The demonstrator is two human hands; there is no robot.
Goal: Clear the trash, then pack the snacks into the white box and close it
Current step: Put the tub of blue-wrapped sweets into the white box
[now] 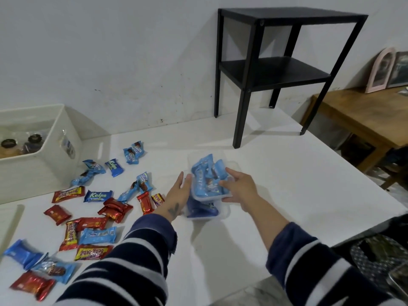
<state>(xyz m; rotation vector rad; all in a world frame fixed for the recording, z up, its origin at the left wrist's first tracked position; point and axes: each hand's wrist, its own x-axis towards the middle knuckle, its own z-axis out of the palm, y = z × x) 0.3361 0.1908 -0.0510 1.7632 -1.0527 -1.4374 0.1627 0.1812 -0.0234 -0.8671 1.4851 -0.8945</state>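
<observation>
Both my hands hold a clear plastic tray piled with light blue snack packets. My left hand grips its left side and my right hand its right side. Under it sits a second clear tray with dark blue packets, resting on the white table. Several loose snacks, red, blue and yellow, lie scattered on the left of the table. The open white box stands at the far left with two dark-lidded items inside.
A black two-shelf side table stands on the table's far right corner against the wall. A wooden table with framed pictures lies beyond the right edge. A dark patterned object sits low at the right.
</observation>
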